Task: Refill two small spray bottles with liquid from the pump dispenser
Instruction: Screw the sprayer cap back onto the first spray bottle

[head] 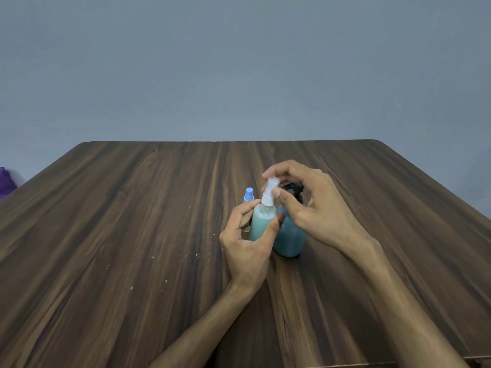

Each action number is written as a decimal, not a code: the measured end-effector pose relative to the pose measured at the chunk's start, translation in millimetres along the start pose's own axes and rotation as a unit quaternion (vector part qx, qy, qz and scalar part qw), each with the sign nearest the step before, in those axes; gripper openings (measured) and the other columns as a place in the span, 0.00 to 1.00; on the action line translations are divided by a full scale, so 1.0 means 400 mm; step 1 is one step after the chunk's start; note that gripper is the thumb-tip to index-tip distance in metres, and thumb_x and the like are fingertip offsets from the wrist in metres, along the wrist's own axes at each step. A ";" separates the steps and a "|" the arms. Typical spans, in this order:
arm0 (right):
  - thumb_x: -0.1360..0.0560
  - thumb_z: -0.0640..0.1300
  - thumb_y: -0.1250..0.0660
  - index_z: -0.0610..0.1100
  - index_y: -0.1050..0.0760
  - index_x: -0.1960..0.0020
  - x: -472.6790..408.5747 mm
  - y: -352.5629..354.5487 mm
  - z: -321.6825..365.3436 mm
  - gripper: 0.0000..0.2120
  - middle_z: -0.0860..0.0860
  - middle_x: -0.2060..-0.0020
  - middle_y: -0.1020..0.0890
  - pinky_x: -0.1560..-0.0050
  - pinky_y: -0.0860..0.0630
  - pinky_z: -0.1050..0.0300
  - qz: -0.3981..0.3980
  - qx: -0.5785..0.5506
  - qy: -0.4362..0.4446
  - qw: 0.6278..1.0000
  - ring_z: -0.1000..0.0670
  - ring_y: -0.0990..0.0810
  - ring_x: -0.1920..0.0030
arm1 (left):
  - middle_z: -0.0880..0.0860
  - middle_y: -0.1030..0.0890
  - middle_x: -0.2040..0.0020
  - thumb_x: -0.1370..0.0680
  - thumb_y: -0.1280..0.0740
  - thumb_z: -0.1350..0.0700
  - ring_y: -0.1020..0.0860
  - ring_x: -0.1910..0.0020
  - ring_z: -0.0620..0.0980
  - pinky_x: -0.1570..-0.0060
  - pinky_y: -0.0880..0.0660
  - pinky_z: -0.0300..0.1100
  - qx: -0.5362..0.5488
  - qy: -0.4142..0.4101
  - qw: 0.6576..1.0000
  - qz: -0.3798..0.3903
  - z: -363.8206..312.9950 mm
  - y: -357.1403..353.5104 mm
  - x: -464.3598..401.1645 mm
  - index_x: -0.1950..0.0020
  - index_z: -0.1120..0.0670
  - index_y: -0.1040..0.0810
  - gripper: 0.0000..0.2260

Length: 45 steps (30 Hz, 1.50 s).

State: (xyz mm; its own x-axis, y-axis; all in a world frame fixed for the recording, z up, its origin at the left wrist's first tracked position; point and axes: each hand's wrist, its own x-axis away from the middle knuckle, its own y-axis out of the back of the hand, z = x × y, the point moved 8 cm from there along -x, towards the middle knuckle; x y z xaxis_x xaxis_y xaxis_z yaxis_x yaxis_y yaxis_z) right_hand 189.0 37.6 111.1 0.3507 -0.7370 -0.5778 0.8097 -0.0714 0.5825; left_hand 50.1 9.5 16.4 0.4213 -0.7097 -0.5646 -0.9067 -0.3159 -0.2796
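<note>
The left hand held a small spray bottle upright above the table, thumb curled across the front of the body and fingers wrapped round the far side. The bottle was a slim, translucent plastic cylinder with rounded shoulders, filled nearly to the shoulder with a cloudy pale green liquid. Its white spray head sat on the neck, tilted slightly to the right.

The right hand arched over the top of the bottle. Its fingertips were clamped on a clear, rounded plastic cap over the nozzle, thumb on the near side and forefinger curled over the far side. Whether the cap was fully seated could not be determined.

Directly behind the held bottle stood the pump dispenser, a squat round-bodied bottle of translucent blue-tinted plastic holding blue-green liquid. Its black pump head was partly hidden by the right hand. The dispenser rested on the table just beside the left hand's thumb.

A second spray bottle stood behind the left hand's fingers; only its light blue cylindrical spray top showed, the body being hidden.

The table was a dark brown wood-grain surface, smooth, with long streaked figuring and rounded far corners. Small pale specks lay scattered on it left of the hands. A plain grey matte wall stood behind. A purple object showed at the left edge; its nature could not be told.
</note>
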 end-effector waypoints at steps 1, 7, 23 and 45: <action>0.21 0.43 0.32 0.53 0.20 0.40 0.000 0.000 0.000 0.11 0.58 0.51 0.14 0.37 0.24 0.37 0.006 -0.004 -0.003 1.000 0.50 0.16 0.43 | 0.53 0.14 0.45 0.27 0.20 0.50 0.14 0.46 0.55 0.49 0.16 0.49 0.000 0.003 1.000 -0.001 0.001 0.001 0.000 0.41 0.49 0.18 0.17; 0.21 0.37 0.31 0.49 0.19 0.40 -0.002 0.005 0.012 0.13 0.55 0.48 0.14 0.41 0.20 0.41 0.037 -0.055 -0.019 0.998 0.48 0.16 0.43 | 0.52 0.14 0.45 0.27 0.20 0.51 0.14 0.46 0.57 0.49 0.17 0.54 -0.008 0.004 1.000 -0.003 0.002 0.001 0.000 0.41 0.48 0.18 0.16; 0.23 0.35 0.26 0.52 0.20 0.36 -0.018 0.001 0.032 0.19 0.58 0.46 0.14 0.37 0.20 0.53 0.102 -0.042 -0.041 0.993 0.57 0.17 0.40 | 0.57 0.14 0.45 0.27 0.19 0.58 0.14 0.46 0.54 0.48 0.19 0.37 0.001 -0.007 1.000 0.009 -0.009 -0.001 -0.005 0.41 0.52 0.18 0.17; 0.26 0.38 0.24 0.54 0.23 0.34 -0.017 0.016 0.038 0.23 0.60 0.48 0.13 0.47 0.23 0.62 0.097 -0.015 -0.060 0.993 0.58 0.16 0.41 | 0.57 0.14 0.46 0.28 0.19 0.60 0.14 0.46 0.52 0.50 0.17 0.42 -0.005 -0.011 1.000 0.001 -0.023 0.006 -0.009 0.43 0.54 0.18 0.16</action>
State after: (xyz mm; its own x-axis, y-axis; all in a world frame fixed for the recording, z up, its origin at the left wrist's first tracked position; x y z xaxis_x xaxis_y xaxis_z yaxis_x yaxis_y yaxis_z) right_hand 184.7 32.1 127.5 0.4441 -0.8096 -0.3838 0.7469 0.0978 0.6577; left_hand 46.1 5.5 24.7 0.4193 -0.6963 -0.5826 -0.9079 -0.3210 -0.2697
